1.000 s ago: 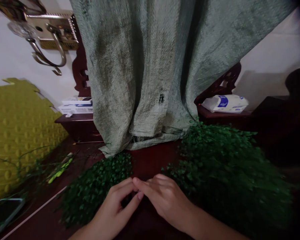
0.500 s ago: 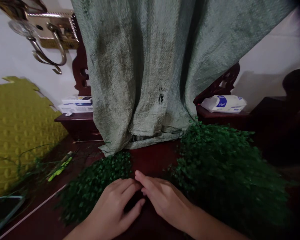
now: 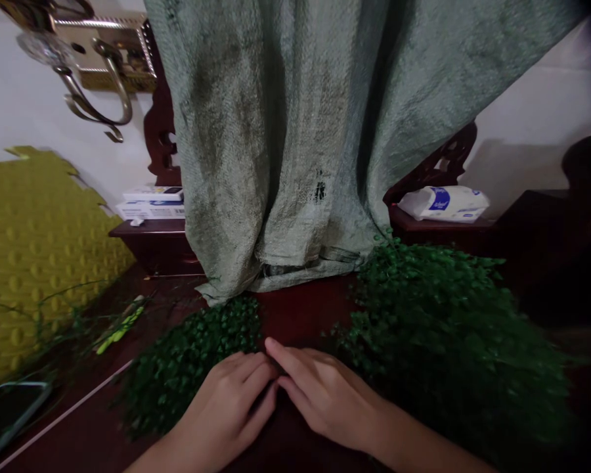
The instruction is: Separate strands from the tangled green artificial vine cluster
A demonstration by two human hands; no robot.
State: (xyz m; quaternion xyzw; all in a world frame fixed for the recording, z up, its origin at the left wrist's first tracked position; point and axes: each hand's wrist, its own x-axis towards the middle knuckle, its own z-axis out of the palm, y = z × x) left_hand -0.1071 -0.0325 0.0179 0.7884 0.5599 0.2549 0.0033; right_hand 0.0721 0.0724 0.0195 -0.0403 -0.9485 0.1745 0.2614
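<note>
Left grip (image 3: 226,402) has drawn its thumb (image 3: 261,416) nearer its fingers (image 3: 257,369).

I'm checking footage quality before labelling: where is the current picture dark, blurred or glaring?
Head view: dim overall, near-black along the right edge; head view: the greenery on the right is soft, its lower leaves lost in shadow; texture on the woven sheet reads clearer; head view: small highlights on the metal plate, no strong glare; head view: left hand and right hand fairly clear.

2 mounds of small-leaved greenery (image 3: 448,335) and a woven sack's hem (image 3: 290,280) rest on a dark-red tabletop (image 3: 303,315).
</note>
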